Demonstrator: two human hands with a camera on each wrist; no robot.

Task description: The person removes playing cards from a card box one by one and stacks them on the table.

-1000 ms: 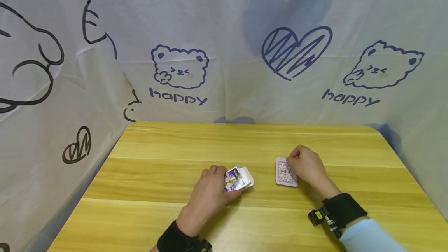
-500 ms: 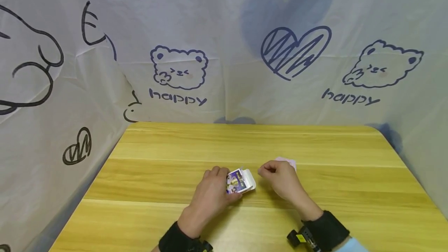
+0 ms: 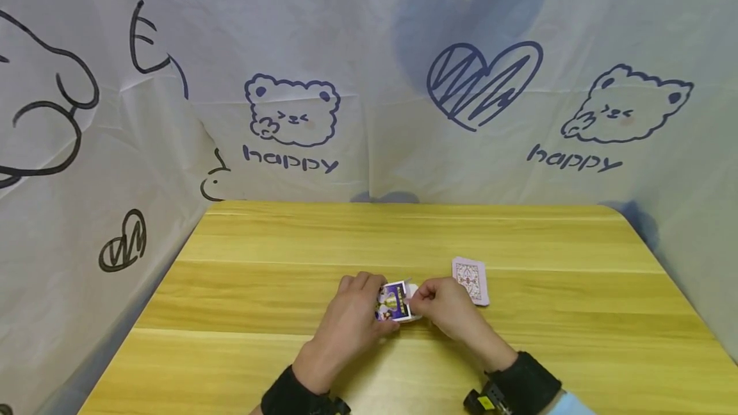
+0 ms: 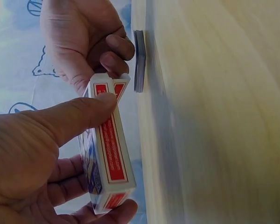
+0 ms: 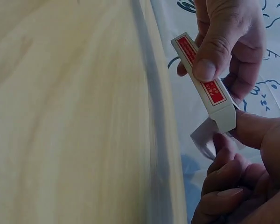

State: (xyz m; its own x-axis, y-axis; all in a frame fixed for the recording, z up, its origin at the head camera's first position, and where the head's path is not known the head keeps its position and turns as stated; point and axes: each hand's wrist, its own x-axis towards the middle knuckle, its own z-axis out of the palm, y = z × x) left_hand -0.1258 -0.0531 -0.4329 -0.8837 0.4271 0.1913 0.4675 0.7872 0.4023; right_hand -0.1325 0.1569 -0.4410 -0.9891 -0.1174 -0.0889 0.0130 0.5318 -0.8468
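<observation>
Card box (image 3: 393,303) gripped by your left hand (image 3: 350,312): steady without crushing; right hand (image 3: 448,306) at flap (image 5: 204,138), pinch unclear.

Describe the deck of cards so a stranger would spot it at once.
Find the yellow wooden table, then the right hand. Just beyond it lies the deck of cards, its pale, patterned back facing up; unlike the purple-fronted box, no hand holds it.
</observation>
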